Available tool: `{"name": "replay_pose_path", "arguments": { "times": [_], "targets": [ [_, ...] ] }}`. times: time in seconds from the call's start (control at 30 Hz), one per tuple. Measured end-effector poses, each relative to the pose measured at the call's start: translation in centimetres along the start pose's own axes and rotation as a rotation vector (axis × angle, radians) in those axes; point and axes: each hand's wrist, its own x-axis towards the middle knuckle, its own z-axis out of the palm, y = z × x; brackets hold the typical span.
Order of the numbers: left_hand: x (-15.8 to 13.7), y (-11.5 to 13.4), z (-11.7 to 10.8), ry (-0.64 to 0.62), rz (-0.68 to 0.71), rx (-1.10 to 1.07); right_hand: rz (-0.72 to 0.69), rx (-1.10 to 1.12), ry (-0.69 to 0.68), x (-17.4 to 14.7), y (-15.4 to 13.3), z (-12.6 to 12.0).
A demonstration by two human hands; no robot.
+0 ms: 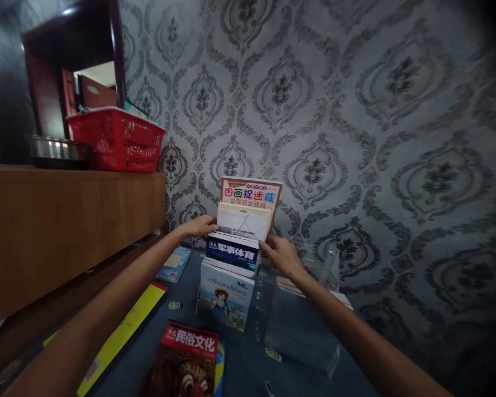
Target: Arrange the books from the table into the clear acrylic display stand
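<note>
White book (243, 220), standing in an upright row. Nearest: red-topped book (184, 358), lying flat. Beyond: light-blue book (226, 302), row's front; navy book (231, 253); right grip (281, 255), at white book's right edge, closure cannot be told; left grip (199, 225), closed on its left edge. Behind: orange-edged book (252, 190); patterned wall (281, 91).

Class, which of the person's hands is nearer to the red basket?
Left. The left hand, at the left edge of the books, is below and right of the red basket; the right hand, at their right edge, lies farther right.
</note>
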Motion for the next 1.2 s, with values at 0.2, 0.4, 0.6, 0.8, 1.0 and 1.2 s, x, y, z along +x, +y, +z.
{"name": "replay_pose_path", "arguments": {
  "times": [0.2, 0.4, 0.6, 0.8, 1.0, 1.2],
  "targets": [
    [-0.9, -1.9, -0.5, 0.085, -0.122, -0.414, 0.017, 0.022, -0.04, 0.2, 0.2, 0.5],
    [-1.2, -3.7, 1.4, 0.135, -0.151, -0.459, 0.032, 0.05, -0.04, 0.3, 0.2, 0.6],
    [-1.0, -4.1, 2.1, 0.135, -0.101, -0.453, -0.017, -0.09, -0.031, 0.7, -0.1, 0.8],
    [-1.6, -4.1, 1.9, 0.109, -0.064, -0.428, -0.009, -0.022, -0.038, 1.3, 0.1, 1.4],
    [0.3, -3.3, 0.8, 0.251, -0.001, -0.415, -0.004, 0.22, -0.09, 0.2, 0.7, 1.1],
    [3.3, -1.0, 0.2, 0.147, 0.156, -0.606, -0.063, 0.294, -0.006, -0.7, 0.2, 0.2]
  ]
}}
